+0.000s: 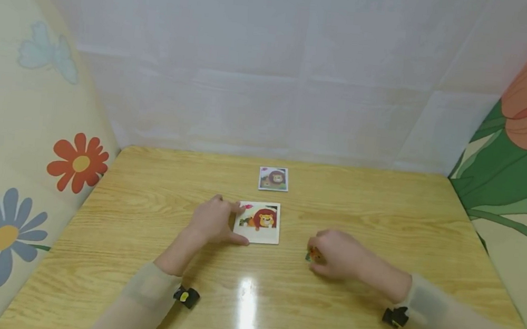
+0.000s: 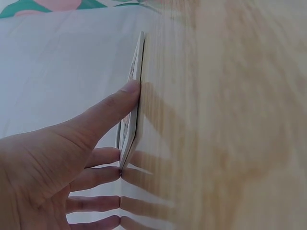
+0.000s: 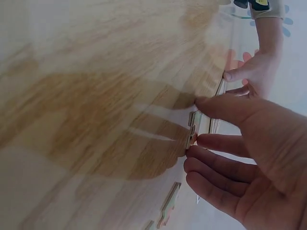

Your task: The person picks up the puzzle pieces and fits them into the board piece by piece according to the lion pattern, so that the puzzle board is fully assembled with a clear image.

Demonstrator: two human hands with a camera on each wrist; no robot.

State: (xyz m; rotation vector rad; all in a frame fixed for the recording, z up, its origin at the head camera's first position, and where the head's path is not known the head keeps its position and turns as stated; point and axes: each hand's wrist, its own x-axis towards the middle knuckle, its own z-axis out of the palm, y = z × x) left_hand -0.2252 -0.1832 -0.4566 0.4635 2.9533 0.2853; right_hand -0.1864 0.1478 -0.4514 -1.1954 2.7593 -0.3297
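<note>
A white-framed jigsaw puzzle board (image 1: 263, 235) lies flat on the table, its upper part filled with a lion picture and its lower strip plain white. My left hand (image 1: 212, 220) holds the board at its left side, thumb along the near edge and index finger by the far-left corner. In the left wrist view the other fingertips rest on the wood beside the board (image 2: 130, 132). To the right of the board, my right hand (image 1: 338, 254) has thumb and fingertips around a small colourful puzzle piece (image 3: 193, 130), low over the table and partly hidden in the head view.
Behind the board lies a square lion picture card (image 1: 273, 179). More loose puzzle pieces (image 3: 169, 205) lie below the right fingers in the right wrist view. The wooden table (image 1: 146, 190) meets a white cloth backdrop (image 1: 271, 80), with floral panels at both sides.
</note>
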